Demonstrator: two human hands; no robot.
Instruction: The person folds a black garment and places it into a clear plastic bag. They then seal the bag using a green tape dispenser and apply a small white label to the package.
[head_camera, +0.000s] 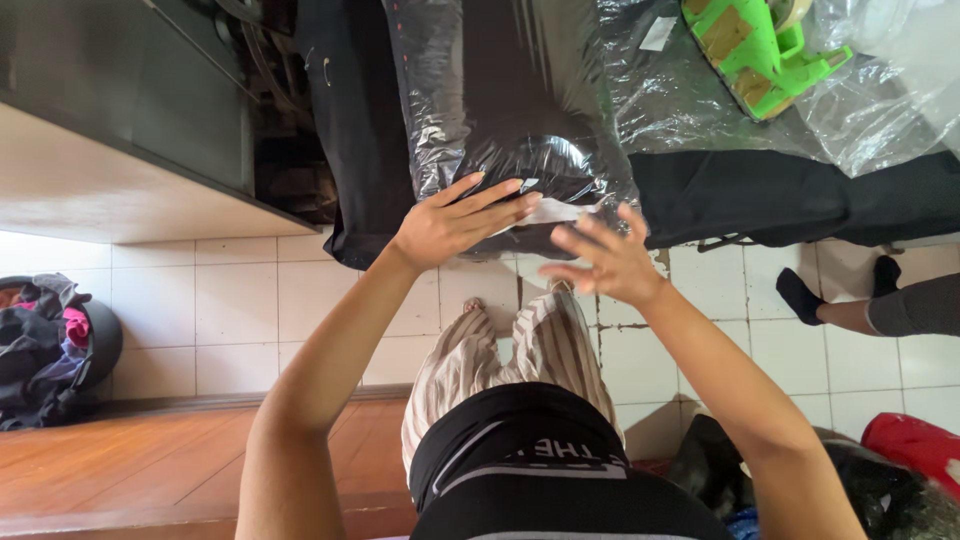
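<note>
White floor tiles (240, 300) run under a black-draped worktop (790, 195). At its near edge lies a clear plastic bag of black folded cloth (520, 150); the left hand (455, 222) presses flat on it, the right hand (605, 262) hovers beside, fingers spread, holding nothing.

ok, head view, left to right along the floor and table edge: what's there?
Basket of clothes → left hand on the plastic-wrapped black bundle → right hand → green tape dispenser → another person's socked foot.
</note>
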